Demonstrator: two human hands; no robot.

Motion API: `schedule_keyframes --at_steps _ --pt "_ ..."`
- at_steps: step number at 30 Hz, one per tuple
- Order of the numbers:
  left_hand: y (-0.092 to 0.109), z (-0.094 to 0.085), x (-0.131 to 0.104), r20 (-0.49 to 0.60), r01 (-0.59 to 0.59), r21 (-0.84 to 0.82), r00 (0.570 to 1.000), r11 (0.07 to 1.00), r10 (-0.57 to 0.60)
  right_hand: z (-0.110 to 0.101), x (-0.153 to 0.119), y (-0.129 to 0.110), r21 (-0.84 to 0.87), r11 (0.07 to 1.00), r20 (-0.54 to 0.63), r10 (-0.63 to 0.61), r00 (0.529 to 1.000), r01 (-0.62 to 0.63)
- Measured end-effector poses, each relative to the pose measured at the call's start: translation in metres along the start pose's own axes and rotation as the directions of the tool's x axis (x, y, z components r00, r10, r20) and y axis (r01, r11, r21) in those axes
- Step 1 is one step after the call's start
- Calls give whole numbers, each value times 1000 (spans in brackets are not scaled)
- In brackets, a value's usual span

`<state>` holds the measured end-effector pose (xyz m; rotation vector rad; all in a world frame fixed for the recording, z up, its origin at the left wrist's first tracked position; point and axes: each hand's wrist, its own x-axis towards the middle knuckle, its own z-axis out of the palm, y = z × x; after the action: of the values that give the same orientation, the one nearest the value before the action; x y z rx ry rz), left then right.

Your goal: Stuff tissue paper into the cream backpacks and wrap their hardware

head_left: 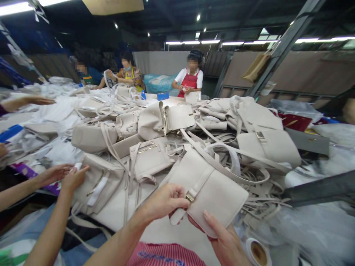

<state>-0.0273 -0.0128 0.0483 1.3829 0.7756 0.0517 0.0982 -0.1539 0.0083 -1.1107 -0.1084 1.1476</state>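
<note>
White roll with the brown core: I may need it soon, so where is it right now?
In the head view, the white roll is at the bottom right, just beside the right hand and below the tangled straps.

White tube lights (210, 41) glow in rows at the far side, with another bright strip (16, 7) at the upper left and small round lamps (198, 17) overhead. The dark ceiling (166, 26) stays dim, while the pale bags (210, 184) on the near counter are evenly lit, with soft shadows among them. Metal buckles (190, 196) catch small glints, and clear plastic (316, 229) at the near right shows a hazy sheen. The wide view stretches and smears toward the left and right edges; the middle looks sharper. Blocky pixels hide the far faces.
</note>
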Motion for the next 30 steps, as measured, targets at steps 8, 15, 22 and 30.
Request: schedule_keyframes --at_steps 8,15,22,30 --pt "11 12 -15 -237 -44 247 966 968 104 6 -5 -4 53 998 18 45 999 -46" --pt "-9 19 -4 -76 27 -158 996 987 -40 -1 -6 -3 -35 998 40 53 998 -51" --pt "-17 8 -3 38 22 -259 999 966 -12 -4 -9 3 -33 998 11 60 998 -60" --pt "-13 25 -14 -237 28 667 955 744 177 0 -8 13 -324 946 -185 -92 978 28"
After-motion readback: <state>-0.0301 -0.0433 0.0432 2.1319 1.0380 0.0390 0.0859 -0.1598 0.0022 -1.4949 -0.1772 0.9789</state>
